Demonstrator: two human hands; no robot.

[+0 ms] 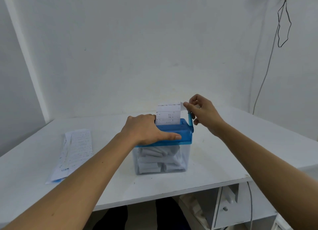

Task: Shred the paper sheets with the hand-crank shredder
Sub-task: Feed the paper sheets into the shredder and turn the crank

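One shredder (179, 135), one crank (190, 120), one upright sheet (168, 114), one paper stack (75, 152), two hands: left hand (144, 129), right hand (203, 110).

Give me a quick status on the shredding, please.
Left hand holds shredder top. Right hand grips crank. Sheet upright in slot. Spare sheets lie left; nothing blocking.

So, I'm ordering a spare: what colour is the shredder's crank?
Blue crank, clearest in head view.

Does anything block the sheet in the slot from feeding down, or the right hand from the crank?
Nothing visible does. The sheet stands in the shredder slot; the right hand grips the crank.
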